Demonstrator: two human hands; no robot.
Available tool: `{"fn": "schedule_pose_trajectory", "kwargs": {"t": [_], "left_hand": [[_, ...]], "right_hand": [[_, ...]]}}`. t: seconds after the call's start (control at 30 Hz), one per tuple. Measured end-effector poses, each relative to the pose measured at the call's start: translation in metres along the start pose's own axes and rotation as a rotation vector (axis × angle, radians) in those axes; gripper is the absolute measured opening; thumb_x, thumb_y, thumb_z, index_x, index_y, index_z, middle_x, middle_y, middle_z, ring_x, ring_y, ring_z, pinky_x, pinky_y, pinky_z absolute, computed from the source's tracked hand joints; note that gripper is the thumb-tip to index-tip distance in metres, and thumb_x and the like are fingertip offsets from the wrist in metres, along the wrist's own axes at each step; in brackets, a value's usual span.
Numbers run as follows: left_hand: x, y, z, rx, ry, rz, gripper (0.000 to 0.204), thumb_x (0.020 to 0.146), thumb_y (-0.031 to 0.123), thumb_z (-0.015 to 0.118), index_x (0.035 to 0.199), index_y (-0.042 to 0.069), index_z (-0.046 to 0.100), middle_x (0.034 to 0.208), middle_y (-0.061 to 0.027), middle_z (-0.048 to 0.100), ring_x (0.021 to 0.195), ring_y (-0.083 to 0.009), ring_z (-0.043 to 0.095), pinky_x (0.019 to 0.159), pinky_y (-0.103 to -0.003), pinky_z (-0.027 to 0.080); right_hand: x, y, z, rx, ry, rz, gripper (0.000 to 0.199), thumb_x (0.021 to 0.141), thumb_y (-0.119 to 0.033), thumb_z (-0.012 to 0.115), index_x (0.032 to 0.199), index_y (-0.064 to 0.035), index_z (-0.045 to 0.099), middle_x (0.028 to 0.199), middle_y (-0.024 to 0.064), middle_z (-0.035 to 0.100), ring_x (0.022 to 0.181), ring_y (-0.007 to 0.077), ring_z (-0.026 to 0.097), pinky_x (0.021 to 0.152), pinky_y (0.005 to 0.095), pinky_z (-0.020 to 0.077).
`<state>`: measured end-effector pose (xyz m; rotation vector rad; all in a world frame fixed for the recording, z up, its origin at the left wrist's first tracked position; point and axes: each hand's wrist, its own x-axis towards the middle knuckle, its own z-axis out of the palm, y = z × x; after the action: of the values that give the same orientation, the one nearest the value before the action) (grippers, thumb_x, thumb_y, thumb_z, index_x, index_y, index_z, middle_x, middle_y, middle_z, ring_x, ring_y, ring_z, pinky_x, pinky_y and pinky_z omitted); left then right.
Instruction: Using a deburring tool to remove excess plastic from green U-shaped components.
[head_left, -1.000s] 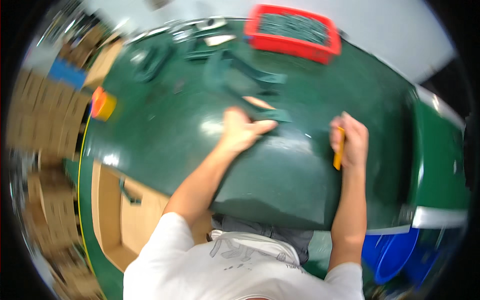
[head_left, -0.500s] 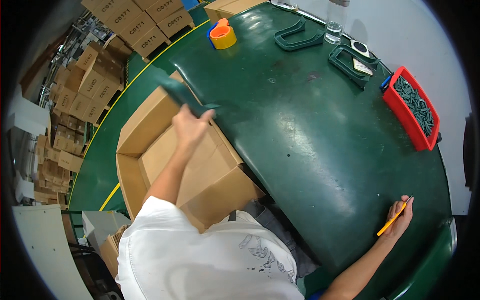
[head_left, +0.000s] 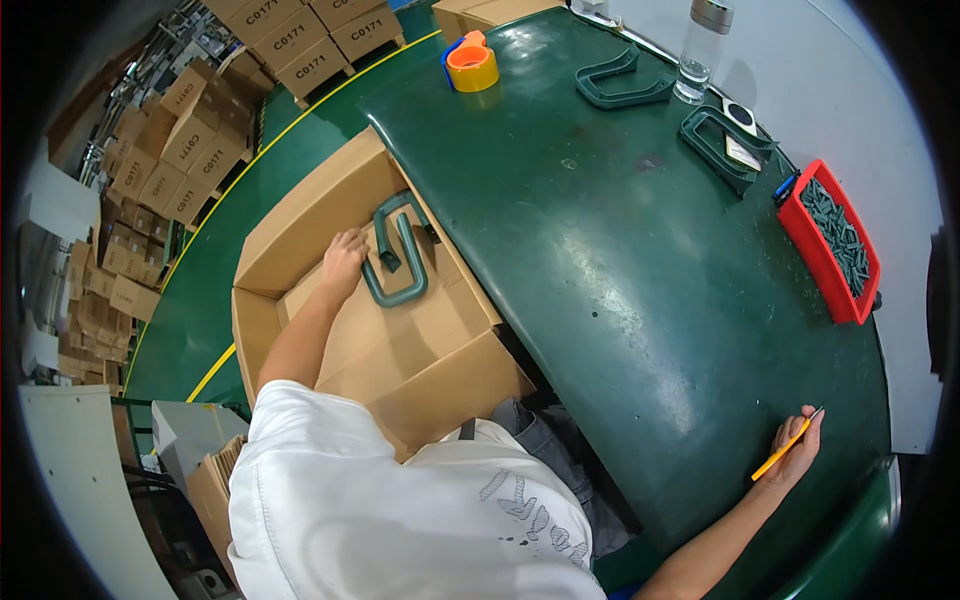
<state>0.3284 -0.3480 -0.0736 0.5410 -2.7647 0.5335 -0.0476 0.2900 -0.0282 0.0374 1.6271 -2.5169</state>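
Observation:
My left hand [head_left: 345,258] is inside the open cardboard box [head_left: 292,222], its fingers closed at the left edge of a dark green C-shaped plastic frame [head_left: 412,280]. That frame is tilted, and a shadow falls on the cardboard below it; its contact with the box bottom is unclear. At the right side of the green table, my right hand [head_left: 797,455] grips an orange-yellow craft knife [head_left: 775,463] with its thin tip pointing away from me. Two similar green frames, one farther left [head_left: 622,92] and one nearer the wall [head_left: 715,155], lie at the table's far edge.
A red bin [head_left: 818,262] of small green pieces stands at the table's right edge. An orange tape dispenser [head_left: 472,68] and a clear bottle [head_left: 697,60] stand on the table's [head_left: 560,240] far part. Stacked cartons [head_left: 195,150] line the floor at left.
My left hand has carried the green frame down from above the box's far rim into the box. My right hand still holds the knife in nearly the same place.

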Motion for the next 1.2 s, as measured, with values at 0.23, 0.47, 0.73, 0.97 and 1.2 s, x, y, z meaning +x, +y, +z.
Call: {"fn": "schedule_pose_trajectory", "kwargs": {"t": [0.23,0.47,0.73,0.97,1.2], "left_hand": [[-0.014,0.059,0.014,-0.219,-0.021,-0.908,0.017,0.082,0.015,0.059,0.088,-0.001,0.059,0.071,-0.0203,0.064,0.067,-0.0378,0.062,0.063,-0.046,0.05],[-0.05,0.097,0.027,-0.668,-0.206,-0.817,0.025,0.075,0.015,0.074,0.076,0.001,0.053,0.061,-0.0047,0.053,0.053,-0.0159,0.049,0.051,-0.031,0.044],[-0.024,0.092,0.028,-0.592,-0.001,-0.716,0.017,0.079,0.013,0.07,0.075,0.001,0.058,0.06,-0.0101,0.057,0.053,-0.0184,0.054,0.051,-0.032,0.043],[0.111,0.149,-0.041,-0.742,0.464,-0.356,0.013,0.083,0.008,0.067,0.075,0.002,0.059,0.058,-0.0033,0.052,0.05,-0.0096,0.046,0.047,-0.024,0.038],[0.308,0.286,-0.049,-0.868,0.282,0.378,0.043,0.078,0.005,0.065,0.118,0.002,0.052,0.122,-0.0191,0.052,0.115,-0.0363,0.049,0.096,-0.04,0.042]], "right_hand": [[-0.001,-0.001,0.0,0.002,-0.003,0.005,0.035,0.101,-0.03,0.039,0.092,-0.0002,0.055,0.054,0.0011,0.044,0.038,0.0072,0.036,0.034,0.0182,0.0287],[-0.003,-0.002,0.008,0.001,-0.008,0.001,0.034,0.1,-0.029,0.04,0.09,0.0001,0.054,0.053,0.0014,0.043,0.038,0.0071,0.035,0.034,0.0186,0.0275],[-0.003,-0.002,0.005,-0.009,0.039,0.025,0.034,0.099,-0.033,0.043,0.091,-0.0018,0.055,0.054,-0.0003,0.043,0.038,0.0076,0.035,0.034,0.0198,0.026],[-0.007,-0.001,0.008,-0.021,-0.067,-0.032,0.03,0.098,-0.027,0.045,0.097,0.0005,0.056,0.06,0.0004,0.044,0.046,0.0073,0.039,0.04,0.0192,0.0286],[-0.006,0.001,0.009,-0.152,-0.058,-0.024,0.022,0.094,-0.021,0.055,0.099,0.0004,0.057,0.06,-0.0003,0.042,0.049,0.0086,0.042,0.041,0.0199,0.0316]]}}
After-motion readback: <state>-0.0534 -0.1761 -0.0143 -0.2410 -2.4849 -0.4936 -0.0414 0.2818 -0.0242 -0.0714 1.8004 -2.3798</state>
